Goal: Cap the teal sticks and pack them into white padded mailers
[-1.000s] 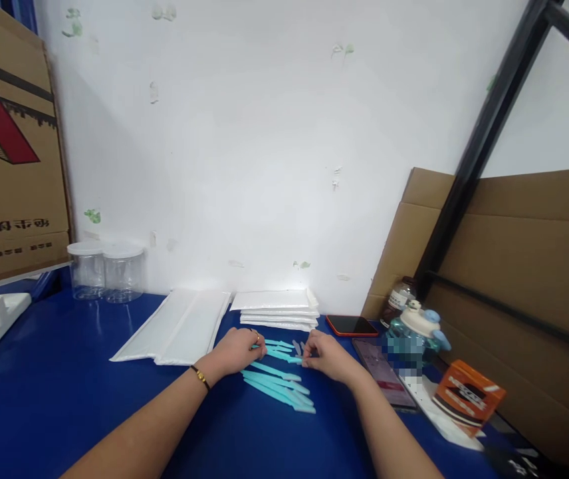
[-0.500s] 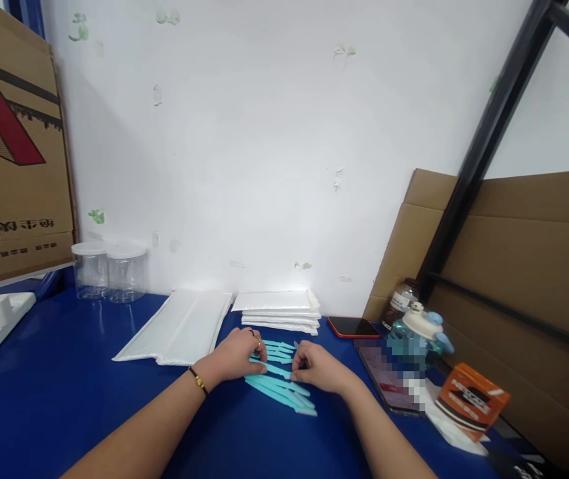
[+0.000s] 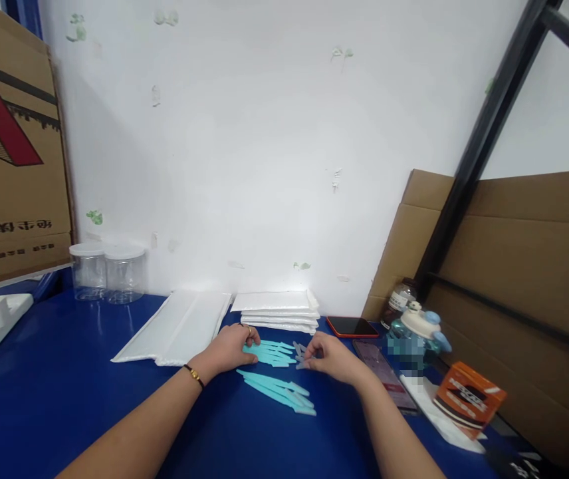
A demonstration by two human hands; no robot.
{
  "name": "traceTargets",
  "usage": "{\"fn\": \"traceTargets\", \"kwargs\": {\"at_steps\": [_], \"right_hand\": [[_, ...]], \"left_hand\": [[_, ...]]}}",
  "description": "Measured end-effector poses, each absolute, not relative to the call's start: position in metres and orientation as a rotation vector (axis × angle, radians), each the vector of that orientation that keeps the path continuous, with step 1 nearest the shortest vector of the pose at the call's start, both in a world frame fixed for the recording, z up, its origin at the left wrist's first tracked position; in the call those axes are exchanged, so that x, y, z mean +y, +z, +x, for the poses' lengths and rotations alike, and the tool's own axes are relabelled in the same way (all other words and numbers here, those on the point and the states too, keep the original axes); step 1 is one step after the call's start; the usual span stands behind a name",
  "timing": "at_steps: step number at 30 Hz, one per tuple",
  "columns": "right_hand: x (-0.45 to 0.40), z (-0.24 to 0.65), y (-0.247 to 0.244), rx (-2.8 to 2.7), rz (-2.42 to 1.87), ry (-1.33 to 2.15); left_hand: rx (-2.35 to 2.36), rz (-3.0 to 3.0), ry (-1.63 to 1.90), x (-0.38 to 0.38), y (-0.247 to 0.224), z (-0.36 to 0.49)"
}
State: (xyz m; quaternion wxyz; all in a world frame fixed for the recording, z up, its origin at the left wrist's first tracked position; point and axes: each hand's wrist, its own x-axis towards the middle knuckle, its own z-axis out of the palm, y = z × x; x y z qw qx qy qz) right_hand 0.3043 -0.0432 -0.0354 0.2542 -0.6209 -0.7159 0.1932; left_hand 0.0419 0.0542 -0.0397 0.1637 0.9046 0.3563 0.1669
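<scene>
Slim turquoise eyebrow razors lie in two groups on the blue table. My left hand (image 3: 237, 347) is curled over the handle ends of the upper group (image 3: 274, 351), with thumb and fingers closed around a razor there. To the right of the blade ends lie several small translucent blade caps (image 3: 298, 349). My right hand (image 3: 327, 357) has its thumb and fingertips pinched at one of these caps. Nearer to me, the lower group of razors (image 3: 279, 392) is fanned out, touched by neither hand.
White padded mailers (image 3: 179, 326) lie at left, with a stack of folded ones (image 3: 277, 309) behind my hands. Two clear jars (image 3: 125, 273) stand by the wall. At right are two phones (image 3: 351, 326), a bottle (image 3: 419, 329) and an orange box (image 3: 468, 399).
Both hands have moved slightly away from me, from a razor between the groups to the upper group. That razor now lies with the upper group, and my right hand has shifted right, uncovering the caps.
</scene>
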Motion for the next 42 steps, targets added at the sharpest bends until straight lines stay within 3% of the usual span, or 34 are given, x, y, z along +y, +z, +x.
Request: {"fn": "traceTargets", "kwargs": {"at_steps": [5, 10, 21, 27, 34, 42], "right_hand": [[-0.048, 0.287, -0.036, -2.173, -1.645, 0.761], [-0.046, 0.281, -0.041, -2.151, -1.632, 0.625], [-0.045, 0.3, -0.034, -1.955, -1.763, 0.382], [-0.055, 0.276, -0.029, -2.155, -1.587, 0.679], [-0.051, 0.265, -0.04, -2.116, -1.583, 0.765], [-0.04, 0.295, -0.04, -1.904, -1.761, 0.493]], "left_hand": [[0.836, 2.601, 0.444, 0.039, -0.032, 0.048], [0.726, 2.646, 0.359, 0.034, -0.035, 0.054], [1.004, 2.622, 0.397, 0.05, -0.035, 0.04], [0.748, 2.55, 0.306, 0.035, -0.028, 0.044], [0.707, 2.464, 0.18, 0.029, -0.03, 0.049], [0.92, 2.547, 0.348, 0.049, -0.032, 0.039]]}}
